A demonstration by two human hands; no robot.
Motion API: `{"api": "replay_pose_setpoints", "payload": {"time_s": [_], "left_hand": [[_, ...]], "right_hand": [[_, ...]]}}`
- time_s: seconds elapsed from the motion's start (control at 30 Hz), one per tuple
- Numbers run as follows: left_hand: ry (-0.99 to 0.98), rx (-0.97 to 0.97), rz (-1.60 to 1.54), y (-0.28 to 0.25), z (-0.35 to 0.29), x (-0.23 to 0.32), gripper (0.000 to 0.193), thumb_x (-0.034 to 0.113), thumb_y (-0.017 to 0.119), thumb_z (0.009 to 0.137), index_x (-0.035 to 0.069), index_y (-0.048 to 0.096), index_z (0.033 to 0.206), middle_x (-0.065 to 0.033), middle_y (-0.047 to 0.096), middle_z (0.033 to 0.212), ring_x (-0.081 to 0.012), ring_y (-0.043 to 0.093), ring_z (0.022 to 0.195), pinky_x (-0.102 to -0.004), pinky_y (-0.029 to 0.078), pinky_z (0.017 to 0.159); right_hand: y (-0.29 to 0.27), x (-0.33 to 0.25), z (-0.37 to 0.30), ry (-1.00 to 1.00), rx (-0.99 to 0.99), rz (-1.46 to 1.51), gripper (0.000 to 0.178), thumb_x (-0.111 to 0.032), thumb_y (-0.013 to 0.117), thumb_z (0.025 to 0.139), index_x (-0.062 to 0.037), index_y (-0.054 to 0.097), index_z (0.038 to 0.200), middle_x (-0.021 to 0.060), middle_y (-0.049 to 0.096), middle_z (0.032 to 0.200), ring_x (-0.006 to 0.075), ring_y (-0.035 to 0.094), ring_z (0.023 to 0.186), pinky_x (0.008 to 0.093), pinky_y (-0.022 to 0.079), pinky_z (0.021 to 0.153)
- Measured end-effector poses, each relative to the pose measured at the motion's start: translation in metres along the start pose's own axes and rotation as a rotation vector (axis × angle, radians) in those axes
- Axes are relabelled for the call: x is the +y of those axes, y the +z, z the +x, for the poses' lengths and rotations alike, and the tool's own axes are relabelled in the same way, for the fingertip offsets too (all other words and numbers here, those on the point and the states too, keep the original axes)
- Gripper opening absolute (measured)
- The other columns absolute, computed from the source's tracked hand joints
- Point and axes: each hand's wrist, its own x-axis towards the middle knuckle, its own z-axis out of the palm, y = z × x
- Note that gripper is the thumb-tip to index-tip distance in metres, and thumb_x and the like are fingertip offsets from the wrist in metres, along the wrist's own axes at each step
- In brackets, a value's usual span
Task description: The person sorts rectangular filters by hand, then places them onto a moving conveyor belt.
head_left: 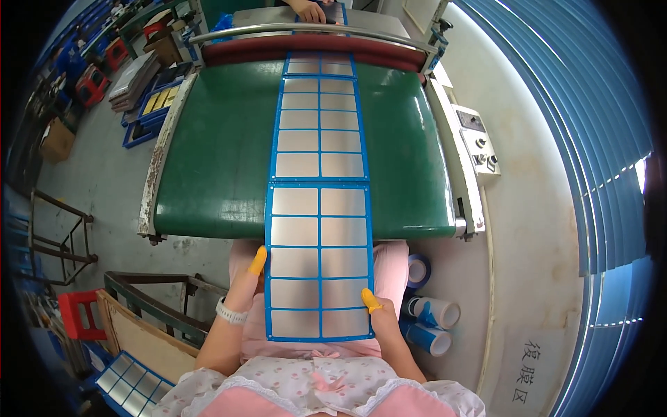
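Observation:
A silver metal sheet with a blue grid and border (295, 263) reaches from the front of the green belt out over my lap. My left hand (251, 274) grips its left edge, the thumb in a yellow finger cover and the other fingers mostly hidden. Lower down on the right edge my right hand (382, 314) is closed on the same sheet, its thumb also covered in yellow. Beyond it, a matching sheet (337, 139) lies flat on the belt, end to end or nearly so. Another gridded sheet (302, 67) is partly under the red roller (243, 50).
The green conveyor belt (201, 153) runs away from me, with a control box (479, 142) at its right. Across the machine a person's hand (308, 10) rests by a sheet. Tape rolls (434, 313) stand right; a gridded sheet (132, 382) and a metal frame (153, 295) are left.

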Motion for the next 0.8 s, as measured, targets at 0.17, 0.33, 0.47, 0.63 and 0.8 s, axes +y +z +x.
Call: {"api": "replay_pose_setpoints", "payload": {"time_s": [0.17,0.33,0.47,0.63,0.8], "left_hand": [[-0.195,-0.101,0.212,-0.012,-0.054,0.009,0.036,0.033,0.044,0.079,-0.001,0.054,0.072,-0.0034,0.051,0.056,-0.0100,0.048,0.045,-0.0221,0.039,0.042],[-0.145,-0.084,0.288,-0.014,-0.073,0.000,0.035,0.029,0.050,0.076,-0.003,0.054,0.063,-0.0045,0.049,0.050,-0.0105,0.045,0.038,-0.0216,0.036,0.035],[-0.102,-0.099,0.294,-0.008,-0.073,0.004,0.028,0.021,0.049,0.077,-0.003,0.053,0.064,-0.0034,0.047,0.049,-0.0091,0.044,0.037,-0.0203,0.035,0.033],[-0.095,-0.098,0.293,-0.006,-0.068,0.008,0.023,0.015,0.047,0.078,-0.002,0.052,0.063,-0.0026,0.045,0.047,-0.0082,0.042,0.035,-0.0198,0.034,0.031],[-0.110,-0.060,0.252,-0.005,-0.062,0.006,0.023,0.015,0.047,0.078,-0.001,0.050,0.062,-0.0018,0.043,0.045,-0.0082,0.041,0.033,-0.0203,0.032,0.029]], "right_hand": [[0.005,-0.008,0.002,0.033,-0.001,0.037,0.027,-0.021,0.046,0.078,0.0038,0.056,0.074,0.0047,0.053,0.064,0.0104,0.048,0.055,0.0214,0.038,0.051],[0.008,-0.023,0.002,0.054,0.004,-0.016,0.019,-0.010,0.044,0.077,0.0046,0.056,0.073,0.0045,0.053,0.064,0.0109,0.048,0.057,0.0221,0.037,0.052],[0.008,-0.022,0.009,0.032,0.032,0.054,0.018,-0.005,0.041,0.075,0.0048,0.056,0.074,0.0058,0.054,0.067,0.0120,0.049,0.059,0.0224,0.038,0.054],[0.009,-0.017,0.016,0.009,0.020,0.052,0.030,-0.028,0.049,0.077,0.0016,0.055,0.074,0.0027,0.051,0.063,0.0092,0.046,0.053,0.0216,0.037,0.048],[-0.004,0.022,0.021,0.029,0.096,0.414,0.037,-0.035,0.044,0.078,-0.0010,0.054,0.067,0.0016,0.048,0.058,0.0105,0.046,0.049,0.0223,0.037,0.046]]}}
